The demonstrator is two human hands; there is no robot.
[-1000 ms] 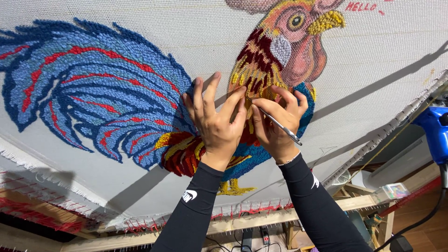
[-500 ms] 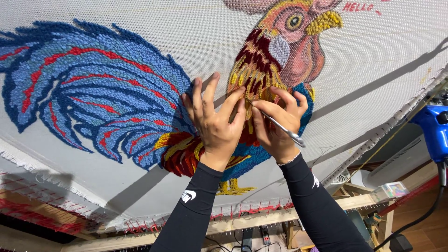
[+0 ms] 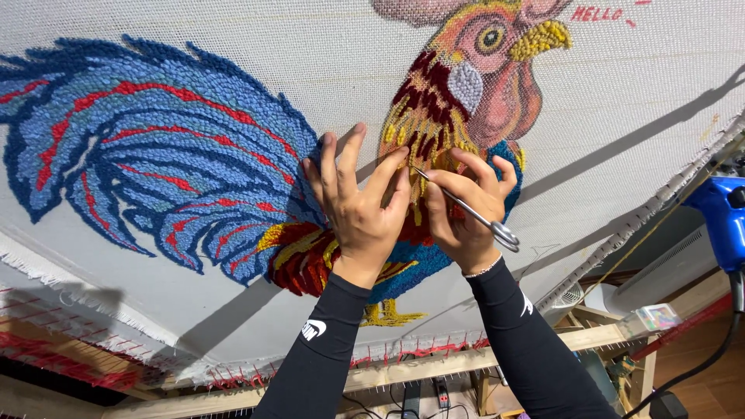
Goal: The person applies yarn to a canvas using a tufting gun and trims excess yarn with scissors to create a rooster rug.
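Observation:
A tufted rooster rug (image 3: pixel 178 163) in blue, red and yellow yarn is stretched on white backing cloth (image 3: pixel 636 101) on a wooden frame. My left hand (image 3: pixel 358 213) lies flat on the rooster's body, fingers spread and pointing up. My right hand (image 3: pixel 464 211) holds small metal scissors (image 3: pixel 469 213), their tips touching the yellow and dark red yarn of the chest beside my left fingertips. Both arms wear black sleeves.
The frame's lower wooden bar (image 3: pixel 434 368) runs under the cloth with red yarn ends along it. A blue tufting gun (image 3: pixel 722 221) with a black cable hangs at the right edge. Small red lettering (image 3: pixel 597 13) sits at the top right.
Both hands stay on the rooster's chest; the scissors have shifted slightly in my right hand. The view has barely moved.

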